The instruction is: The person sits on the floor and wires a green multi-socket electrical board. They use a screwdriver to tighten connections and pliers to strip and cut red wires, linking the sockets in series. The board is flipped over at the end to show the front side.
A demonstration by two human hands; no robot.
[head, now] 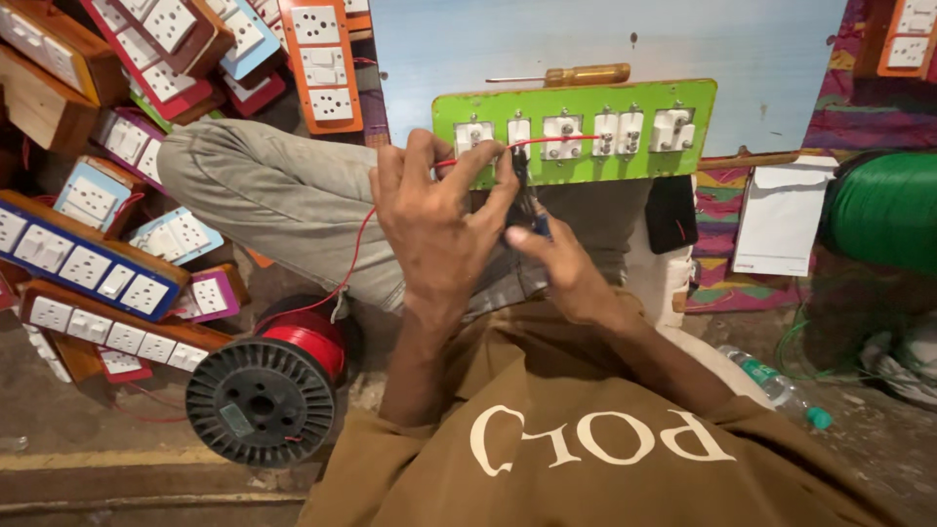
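Green board (574,146) lies face-down across the person's lap, so the backs of its white switches and sockets (563,134) face up for wiring. Landmark for everything below: this board.

Left hand (436,220) sits at the board's near-left corner, fingers closed on a red wire (532,142), pinching it taut along the row of terminals. The wire trails back from the board, past the knee (283,190), to a black spool (262,398) on the floor below-left, placed so it feeds freely.

Right hand (569,273), just below the board's near edge, is clamped on a dark-handled tool (524,200) whose tip points up at the wire; its kind cannot be told.

Screwdriver (571,75) rests beyond the board on a pale blue panel (605,44), within reach. Finished boards (93,268) are stacked left of the board. A green wire roll (883,210) stands to the right.
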